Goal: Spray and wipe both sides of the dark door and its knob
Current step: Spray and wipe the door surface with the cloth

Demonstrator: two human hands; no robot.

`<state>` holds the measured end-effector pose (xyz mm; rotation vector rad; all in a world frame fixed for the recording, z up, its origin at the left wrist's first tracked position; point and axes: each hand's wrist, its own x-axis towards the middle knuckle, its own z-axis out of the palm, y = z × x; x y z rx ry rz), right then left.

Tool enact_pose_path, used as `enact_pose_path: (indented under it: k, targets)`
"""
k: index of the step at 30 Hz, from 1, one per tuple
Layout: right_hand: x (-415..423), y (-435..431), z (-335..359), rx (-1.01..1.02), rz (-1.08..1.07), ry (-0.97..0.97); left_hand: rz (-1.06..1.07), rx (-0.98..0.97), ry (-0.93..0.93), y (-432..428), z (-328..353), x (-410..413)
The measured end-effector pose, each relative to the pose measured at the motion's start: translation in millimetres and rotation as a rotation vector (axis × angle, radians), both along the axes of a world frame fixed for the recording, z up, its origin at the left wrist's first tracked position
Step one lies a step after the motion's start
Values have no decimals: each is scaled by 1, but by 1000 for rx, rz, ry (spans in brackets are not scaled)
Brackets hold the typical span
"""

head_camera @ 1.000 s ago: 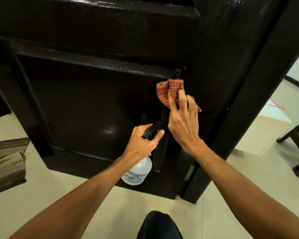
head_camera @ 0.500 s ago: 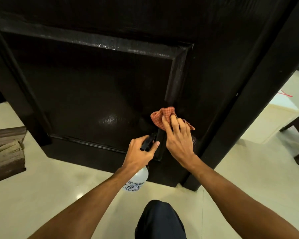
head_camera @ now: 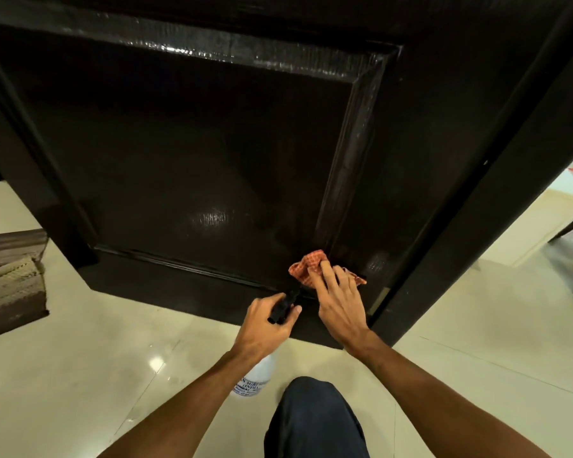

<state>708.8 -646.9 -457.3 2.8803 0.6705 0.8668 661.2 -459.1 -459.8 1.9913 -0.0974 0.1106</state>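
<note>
Pale glossy floor tiles point(head_camera: 113, 358) meet the bottom of a dark door point(head_camera: 196, 153) with a recessed panel, seen from above. The right hand point(head_camera: 339, 304) lies flat, its straight fingers point(head_camera: 326, 274) pressing an orange checked cloth point(head_camera: 306, 267) against the door at the panel's lower right corner. The cloth bunches out beyond the fingertips. Just left of those fingers, the left hand point(head_camera: 265, 328) is curled around the black trigger head of a spray bottle point(head_camera: 257, 375), whose white body hangs below the wrist. A dark door frame point(head_camera: 477, 209) stands right of the fingers. A knee in dark trousers point(head_camera: 311, 418) shows below both hands. A folded mat point(head_camera: 10, 276) lies far left.
</note>
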Motion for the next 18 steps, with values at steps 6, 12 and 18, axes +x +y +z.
enact_pose_path:
  k: [6,12,18]
  targets:
    - [13,-4,-4,-23,-24,-47,28,5,10,5,-22,-1]
    - [-8,0,-63,-249,-39,262,-11,-26,38,13,-41,1]
    - [-9,9,-65,-357,-33,242,-9,-15,66,14,-45,0]
